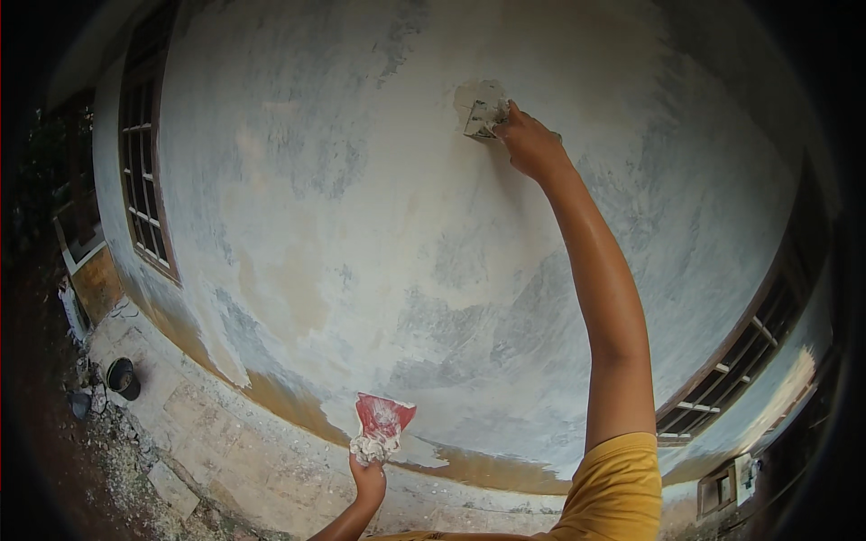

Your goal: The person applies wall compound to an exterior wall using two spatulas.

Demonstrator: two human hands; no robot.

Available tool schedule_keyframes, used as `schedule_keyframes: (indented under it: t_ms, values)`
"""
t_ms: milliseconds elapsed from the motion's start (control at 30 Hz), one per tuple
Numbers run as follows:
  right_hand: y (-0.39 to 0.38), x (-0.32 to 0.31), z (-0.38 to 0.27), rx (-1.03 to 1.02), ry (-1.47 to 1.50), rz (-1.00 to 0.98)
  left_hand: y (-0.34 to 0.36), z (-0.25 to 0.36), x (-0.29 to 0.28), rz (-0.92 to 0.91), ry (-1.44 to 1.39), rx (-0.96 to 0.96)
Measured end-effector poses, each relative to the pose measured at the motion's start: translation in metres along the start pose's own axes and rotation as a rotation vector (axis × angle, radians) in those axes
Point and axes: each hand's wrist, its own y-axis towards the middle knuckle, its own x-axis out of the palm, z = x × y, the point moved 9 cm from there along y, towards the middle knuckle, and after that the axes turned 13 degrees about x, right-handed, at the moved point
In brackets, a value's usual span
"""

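Raised high, my right hand (534,144) grips a putty knife (485,117) smeared with grey-white putty. Its blade lies against the wall (361,225), over a damp cream patch of putty (466,95). Low down, my left hand (367,476) is closed round the lower end of a red plastic scraper (386,415), held upright with its wide edge at the top. A lump of white putty (374,448) sits on it just above my fingers and hides its handle. The wall is blotched white, grey and tan.
A barred window (142,171) is at the left, another window (731,361) at the right. A black bucket (123,379) stands by the rubble (117,460) at lower left. A pale paved ledge (225,433) runs along the wall's foot.
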Motion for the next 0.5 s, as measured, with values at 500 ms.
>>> schedule_keyframes:
  t_ms: [500]
  values:
    - [0.015, -0.008, -0.01, -0.002, 0.025, 0.075, 0.007, 0.002, -0.003, 0.033, -0.02, -0.007]
